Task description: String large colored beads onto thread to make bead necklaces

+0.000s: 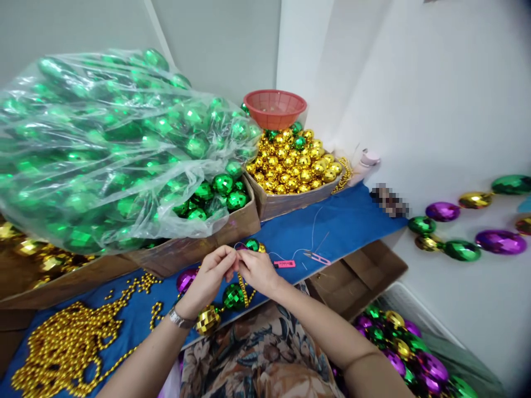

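Two pinches meet, fingertips together: left hand [216, 267] and right hand [259, 272], contents hidden. Green ball [233, 297] lies at 6 o'clock; snips [319, 258], long axis 10-to-4, at 3 o'clock, nearer the right hand.

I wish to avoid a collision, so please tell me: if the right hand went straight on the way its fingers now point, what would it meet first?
The right hand would first meet the fingertips of the left hand; they look about touching, though depth is hard to judge.
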`<control>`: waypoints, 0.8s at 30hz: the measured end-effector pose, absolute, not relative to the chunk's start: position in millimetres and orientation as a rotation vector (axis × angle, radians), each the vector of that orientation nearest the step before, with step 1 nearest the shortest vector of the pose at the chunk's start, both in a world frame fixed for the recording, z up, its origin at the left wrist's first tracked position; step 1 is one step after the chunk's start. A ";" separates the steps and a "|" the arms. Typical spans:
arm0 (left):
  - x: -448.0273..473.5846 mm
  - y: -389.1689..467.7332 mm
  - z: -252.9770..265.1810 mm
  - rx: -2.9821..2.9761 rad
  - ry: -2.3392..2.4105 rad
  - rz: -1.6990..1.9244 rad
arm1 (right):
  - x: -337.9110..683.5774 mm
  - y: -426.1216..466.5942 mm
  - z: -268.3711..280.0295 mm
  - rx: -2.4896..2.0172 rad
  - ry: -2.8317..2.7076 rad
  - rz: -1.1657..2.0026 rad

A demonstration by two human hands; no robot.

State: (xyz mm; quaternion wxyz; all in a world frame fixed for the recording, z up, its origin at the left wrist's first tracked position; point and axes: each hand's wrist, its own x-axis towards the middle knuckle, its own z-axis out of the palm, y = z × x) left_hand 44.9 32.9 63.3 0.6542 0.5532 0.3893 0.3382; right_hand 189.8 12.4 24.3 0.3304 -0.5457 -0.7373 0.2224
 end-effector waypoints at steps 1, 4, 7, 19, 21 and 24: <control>44.8 31.4 63.1 1.257 0.878 0.762 | 189.6 12.8 23.4 -1.472 -1.948 0.502; 43.9 29.6 62.7 1.225 0.886 0.798 | 196.5 11.4 22.8 -1.505 -1.945 0.397; 42.1 31.9 63.0 1.196 0.908 0.853 | 211.1 7.0 27.9 -1.417 -1.972 0.407; 44.3 38.4 50.7 0.799 0.714 1.145 | 237.0 -0.6 23.6 -0.530 -0.455 1.484; 47.5 40.0 51.4 0.720 0.671 1.178 | 237.9 0.9 20.6 -0.435 -0.287 1.514; 51.0 42.3 51.7 0.768 0.677 1.200 | 239.7 4.0 19.6 -0.447 -0.273 1.505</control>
